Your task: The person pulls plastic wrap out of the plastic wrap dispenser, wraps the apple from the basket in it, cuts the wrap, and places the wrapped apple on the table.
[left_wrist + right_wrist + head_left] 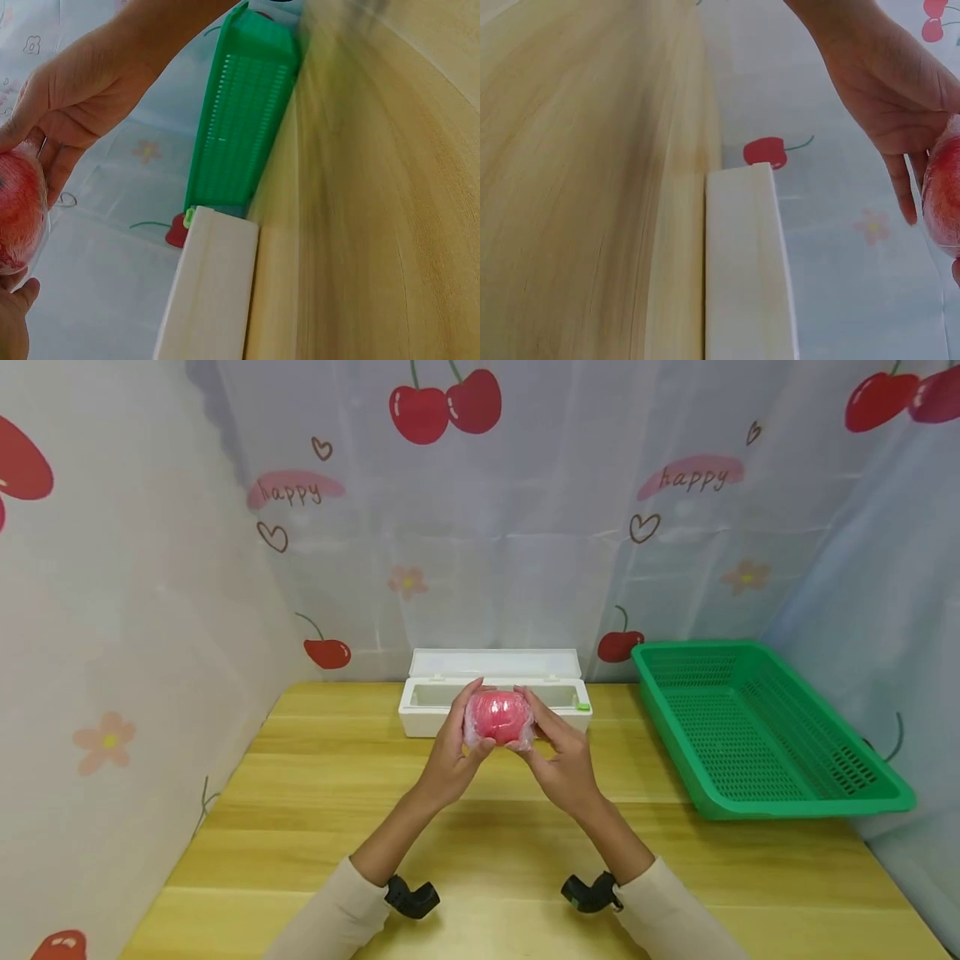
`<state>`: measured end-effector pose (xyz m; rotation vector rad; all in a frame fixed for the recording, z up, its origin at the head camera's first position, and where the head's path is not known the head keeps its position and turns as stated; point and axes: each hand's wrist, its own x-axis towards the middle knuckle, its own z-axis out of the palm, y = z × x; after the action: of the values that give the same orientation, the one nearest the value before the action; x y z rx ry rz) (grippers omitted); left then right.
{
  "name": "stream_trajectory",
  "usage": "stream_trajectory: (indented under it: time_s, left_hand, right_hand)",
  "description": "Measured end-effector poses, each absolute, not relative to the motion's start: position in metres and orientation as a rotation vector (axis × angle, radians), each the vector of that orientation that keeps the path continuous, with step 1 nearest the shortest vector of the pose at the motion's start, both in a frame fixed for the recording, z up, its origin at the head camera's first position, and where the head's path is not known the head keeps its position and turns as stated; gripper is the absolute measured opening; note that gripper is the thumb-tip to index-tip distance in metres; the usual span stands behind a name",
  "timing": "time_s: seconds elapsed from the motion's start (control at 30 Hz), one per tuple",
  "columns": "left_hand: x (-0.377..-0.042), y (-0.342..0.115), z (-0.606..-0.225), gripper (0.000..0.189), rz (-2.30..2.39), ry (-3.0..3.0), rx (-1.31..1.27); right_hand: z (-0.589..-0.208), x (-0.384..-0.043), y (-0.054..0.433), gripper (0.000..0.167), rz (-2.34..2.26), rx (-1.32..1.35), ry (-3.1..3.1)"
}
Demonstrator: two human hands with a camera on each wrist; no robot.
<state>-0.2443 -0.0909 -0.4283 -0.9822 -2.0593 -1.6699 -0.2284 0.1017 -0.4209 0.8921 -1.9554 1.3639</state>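
Held up between both hands is a red, apple-like fruit [501, 714] wrapped in shiny clear cling film. My left hand [453, 752] grips its left side, thumb at the near edge and fingers along the far side. The right hand [558, 760] does the same from the right. Film bunches at both ends of the fruit, beside the palms. In the left wrist view the wrapped fruit [19, 214] is cut off by the frame edge, as it is in the right wrist view [943, 187]. Behind the hands stands a long white cling film box [427, 722], its lid raised.
A green slider [583, 707] sits on the right end of the box's front edge. To the right, a green perforated plastic basket [806, 808] stands on the wooden table [330, 827]. A cherry-print curtain [517, 560] hangs behind and along both sides.
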Motion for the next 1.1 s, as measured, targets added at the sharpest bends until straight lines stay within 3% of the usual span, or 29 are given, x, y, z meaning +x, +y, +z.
stream_trajectory:
  time_s: [0.37, 0.53, 0.73, 1.1]
  left_hand:
    - [-0.238, -0.091, -0.433, 0.067, -1.676, -2.09, -0.961]
    - [-0.24, -0.089, -0.429, 0.068, -1.634, -2.077, -0.977]
    - [-0.24, -0.088, -0.427, 0.082, -1.554, -2.078, -0.991]
    - [-0.243, -0.089, -0.433, 0.071, -1.413, -2.097, -1.042]
  right_hand:
    - [-0.426, -0.223, 0.099, 0.087, 1.402, 0.87, -1.981]
    - [-0.424, -0.224, 0.097, 0.086, 1.375, 0.906, -1.907]
    - [-0.426, -0.226, 0.095, 0.082, 1.344, 0.934, -1.859]
    - [-0.433, -0.223, 0.093, 0.075, 1.285, 0.901, -1.896]
